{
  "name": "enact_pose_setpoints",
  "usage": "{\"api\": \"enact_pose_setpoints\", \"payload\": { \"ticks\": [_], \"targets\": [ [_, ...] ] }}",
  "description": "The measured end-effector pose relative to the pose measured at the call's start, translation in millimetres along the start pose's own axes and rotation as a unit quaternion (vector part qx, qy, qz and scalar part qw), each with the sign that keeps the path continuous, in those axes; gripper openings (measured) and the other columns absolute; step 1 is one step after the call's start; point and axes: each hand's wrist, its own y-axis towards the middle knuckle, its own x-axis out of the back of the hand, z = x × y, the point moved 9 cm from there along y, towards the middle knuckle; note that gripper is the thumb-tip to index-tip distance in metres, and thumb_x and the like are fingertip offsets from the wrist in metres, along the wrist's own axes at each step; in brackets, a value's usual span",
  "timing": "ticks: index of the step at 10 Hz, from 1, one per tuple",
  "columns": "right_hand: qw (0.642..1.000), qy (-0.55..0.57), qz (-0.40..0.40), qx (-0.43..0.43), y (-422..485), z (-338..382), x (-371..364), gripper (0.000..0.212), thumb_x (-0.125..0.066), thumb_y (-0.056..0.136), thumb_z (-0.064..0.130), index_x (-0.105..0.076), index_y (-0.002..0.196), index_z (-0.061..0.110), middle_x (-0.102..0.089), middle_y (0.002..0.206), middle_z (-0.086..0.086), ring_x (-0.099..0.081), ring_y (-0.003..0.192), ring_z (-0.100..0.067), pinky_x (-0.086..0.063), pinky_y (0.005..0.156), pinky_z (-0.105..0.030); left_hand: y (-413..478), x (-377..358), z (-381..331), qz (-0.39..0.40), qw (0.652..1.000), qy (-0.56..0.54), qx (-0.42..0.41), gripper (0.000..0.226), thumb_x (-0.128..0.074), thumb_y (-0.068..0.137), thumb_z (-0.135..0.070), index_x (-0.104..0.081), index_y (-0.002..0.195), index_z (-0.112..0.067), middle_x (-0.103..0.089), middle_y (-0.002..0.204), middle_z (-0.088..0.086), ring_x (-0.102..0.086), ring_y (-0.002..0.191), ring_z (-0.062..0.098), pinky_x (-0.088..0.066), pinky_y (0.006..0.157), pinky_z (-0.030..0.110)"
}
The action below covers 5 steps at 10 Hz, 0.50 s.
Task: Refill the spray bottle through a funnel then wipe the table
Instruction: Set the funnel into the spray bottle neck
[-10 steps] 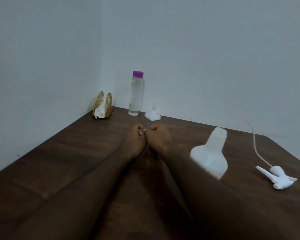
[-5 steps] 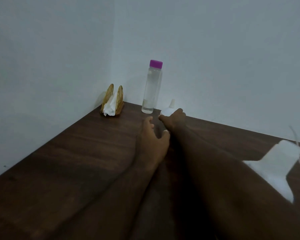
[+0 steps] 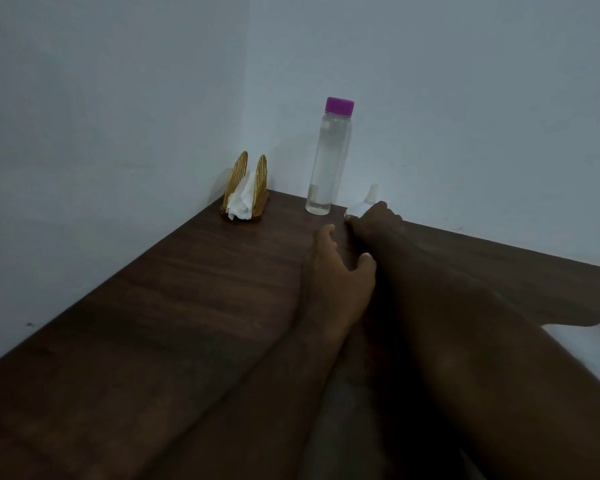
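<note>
Right hand (image 3: 374,216) has pushed further out than half a second ago and now sits on the small white plastic funnel (image 3: 372,192) it was only just reaching. The view swung left too, so the white plastic spray bottle (image 3: 596,348) is now just a pale sliver at the right frame edge, beside the right forearm.

Dark brown wooden table (image 3: 153,323) runs into a corner of two pale walls, and its whole left half is open wood. Left hand (image 3: 336,275) lies flat mid-table, fingers loose, thumb spread, holding nothing. Tall clear water bottle with a purple cap (image 3: 329,157) stands upright by the back wall, just left of the funnel. Gold wire napkin holder with white tissues (image 3: 245,188) sits in the corner.

Funnel stands wide end down, spout up, near the back wall. The right hand's fingers drape over its base, but I can't tell if they've actually closed on it.
</note>
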Motion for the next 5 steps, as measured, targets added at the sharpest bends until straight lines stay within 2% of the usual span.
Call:
{"api": "enact_pose_setpoints", "payload": {
  "ticks": [1,2,3,4,5],
  "targets": [
    [0.999,-0.006,0.034,0.040,3.8,3.2,-10.2,0.045,-0.054,0.072,0.045,-0.061,0.101,0.011,-0.058,0.098,-0.006,-0.059,0.095,-0.028,-0.048,0.076,-0.034,-2.0,0.7,-1.5,0.012,1.000,0.001,0.011,0.065,-0.060,0.089,-0.018,-0.027,0.145,-0.024,-0.047,0.136,0.002,-0.047,0.114,0.009,-0.043,0.091,0.025],
    [0.988,-0.062,0.093,0.102,-31.6,14.7,-4.5,0.034,-0.045,0.068,0.038,-0.065,0.082,0.014,-0.060,0.082,-0.003,-0.061,0.081,-0.027,-0.036,0.054,-0.027,-4.6,3.7,-5.3,0.015,1.000,0.006,0.014,0.064,-0.053,0.088,-0.004,-0.029,0.144,-0.021,-0.048,0.134,0.003,-0.045,0.107,0.007,-0.041,0.085,0.022],
    [0.976,-0.082,0.128,0.159,-77.4,25.7,12.4,0.021,-0.051,0.092,0.027,-0.064,0.084,0.012,-0.064,0.096,-0.009,-0.063,0.096,-0.030,-0.049,0.080,-0.035,-8.3,8.6,-10.6,0.004,1.000,0.014,0.010,0.059,-0.050,0.087,0.001,-0.036,0.141,-0.017,-0.050,0.134,0.005,-0.048,0.112,0.009,-0.043,0.087,0.022],
    [0.981,-0.009,0.097,0.166,-126.5,14.9,45.0,0.042,-0.064,0.089,0.038,-0.062,0.117,0.007,-0.065,0.112,-0.011,-0.061,0.103,-0.030,-0.047,0.087,-0.037,-11.4,17.9,-12.3,-0.025,0.999,0.011,0.025,0.049,-0.047,0.092,-0.004,-0.040,0.140,-0.013,-0.050,0.138,0.008,-0.049,0.125,0.019,-0.043,0.099,0.029],
    [0.982,0.036,0.083,0.165,-156.4,5.6,66.7,0.057,-0.069,0.080,0.048,-0.062,0.120,0.008,-0.067,0.113,-0.011,-0.064,0.103,-0.029,-0.051,0.086,-0.037,-15.2,25.0,-15.5,-0.043,0.998,0.014,0.042,0.040,-0.043,0.097,-0.013,-0.045,0.137,-0.012,-0.053,0.134,0.007,-0.050,0.122,0.019,-0.042,0.095,0.029]
  ]
}}
